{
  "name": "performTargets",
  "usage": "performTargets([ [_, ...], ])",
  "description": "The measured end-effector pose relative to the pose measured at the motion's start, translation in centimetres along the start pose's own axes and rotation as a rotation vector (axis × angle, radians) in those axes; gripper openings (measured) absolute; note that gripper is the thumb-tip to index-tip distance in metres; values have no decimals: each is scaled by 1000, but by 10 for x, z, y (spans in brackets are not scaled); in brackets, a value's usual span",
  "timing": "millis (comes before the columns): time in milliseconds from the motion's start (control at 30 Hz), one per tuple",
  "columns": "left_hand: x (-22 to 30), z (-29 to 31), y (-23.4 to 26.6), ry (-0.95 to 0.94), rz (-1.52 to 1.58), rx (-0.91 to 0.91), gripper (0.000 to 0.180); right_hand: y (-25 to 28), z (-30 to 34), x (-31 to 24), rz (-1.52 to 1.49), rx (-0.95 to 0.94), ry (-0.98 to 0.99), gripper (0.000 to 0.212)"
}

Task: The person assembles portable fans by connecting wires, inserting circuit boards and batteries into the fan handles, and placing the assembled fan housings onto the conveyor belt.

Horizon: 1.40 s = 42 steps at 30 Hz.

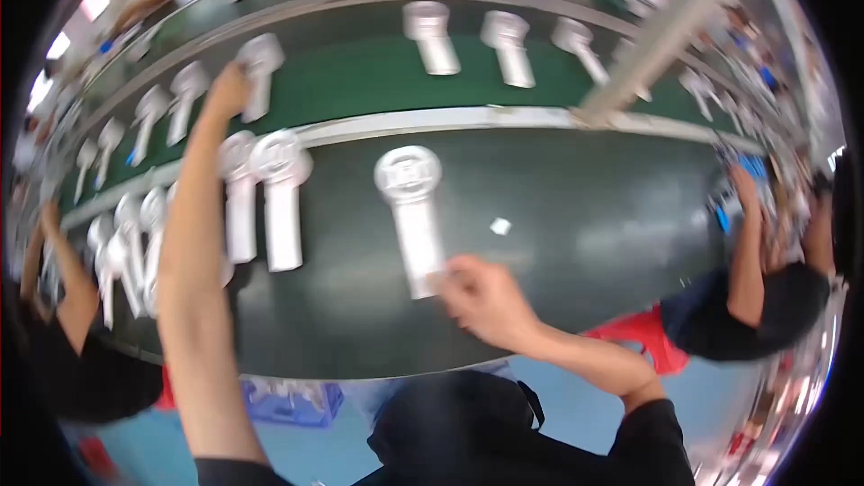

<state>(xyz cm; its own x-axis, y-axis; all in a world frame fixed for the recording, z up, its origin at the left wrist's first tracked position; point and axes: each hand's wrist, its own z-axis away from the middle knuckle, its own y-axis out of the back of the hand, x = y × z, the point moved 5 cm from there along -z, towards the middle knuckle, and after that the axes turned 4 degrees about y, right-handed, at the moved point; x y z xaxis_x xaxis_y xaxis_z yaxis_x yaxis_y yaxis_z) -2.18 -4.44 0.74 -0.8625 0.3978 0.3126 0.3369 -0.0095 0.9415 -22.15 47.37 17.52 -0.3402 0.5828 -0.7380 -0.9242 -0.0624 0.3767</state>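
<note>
A white handheld fan (417, 225), with a round patterned head and a long flat handle, lies on the dark green table in front of me. My right hand (486, 299) pinches the lower end of its handle. Stretched far forward on the left, my left hand (231, 90) has its fingers closed at the handle of another white fan (261, 72) on the green belt. That hand is partly blurred, and its fingertips are hard to make out. A small white square piece (500, 227) lies to the right of the nearer fan.
Two fans (283, 216) stand close together by my left forearm, several more (130, 234) beyond it. Further fans (508, 45) line the belt (360, 81) behind a pale rail (432, 119). A slanted post (666, 36) rises at right. Co-workers' arms (745, 252) show at both sides.
</note>
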Motion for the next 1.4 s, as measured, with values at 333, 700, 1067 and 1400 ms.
performTargets([
  [333,266,156,159,-299,382,-59,52,123,17,73,-177,729,231,45],
  [700,289,232,132,-458,513,-29,55,419,130,354,543,1416,-673,87],
  [1067,266,223,157,-567,574,-500,62,174,28,123,798,1277,129,41],
  [1400,279,236,165,-732,441,-257,47,100,4,42,372,1038,369,29],
])
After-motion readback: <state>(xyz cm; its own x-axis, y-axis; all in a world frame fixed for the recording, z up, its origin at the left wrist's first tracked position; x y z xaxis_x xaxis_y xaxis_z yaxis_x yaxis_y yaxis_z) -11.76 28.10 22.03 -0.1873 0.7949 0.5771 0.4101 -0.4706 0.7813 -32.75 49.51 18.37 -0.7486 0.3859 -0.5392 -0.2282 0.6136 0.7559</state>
